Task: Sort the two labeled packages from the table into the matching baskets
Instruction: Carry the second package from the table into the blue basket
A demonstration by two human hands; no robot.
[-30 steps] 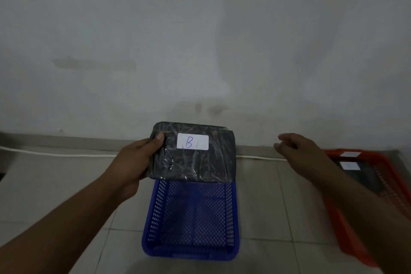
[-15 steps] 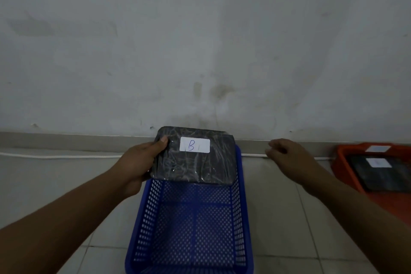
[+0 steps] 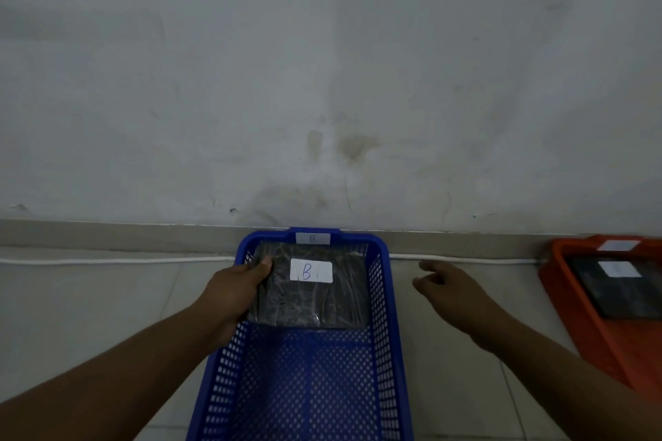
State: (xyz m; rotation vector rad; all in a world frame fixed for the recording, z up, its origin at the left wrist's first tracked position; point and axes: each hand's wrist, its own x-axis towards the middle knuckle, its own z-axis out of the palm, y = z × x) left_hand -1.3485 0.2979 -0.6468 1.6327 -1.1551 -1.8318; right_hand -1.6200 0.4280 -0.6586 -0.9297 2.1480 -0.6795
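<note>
While our left hand (image 3: 233, 294) grips the B package (image 3: 311, 285) inside the blue basket (image 3: 388, 315) at centre, unreleased, our right hand (image 3: 451, 292) hangs loosely open and empty; another package (image 3: 623, 292) lies in the orange basket (image 3: 559, 283) at right.

both forearms bare to the frame edge; no sleeves, gloves, watch or rings visible. left hand (image 3: 233, 292): thumbnail short and plain, the only nail visible on it. right hand (image 3: 449, 292): back of hand visible, fingertips slightly blurred, nails not discernible. lighting dim, fine detail limited.
</note>
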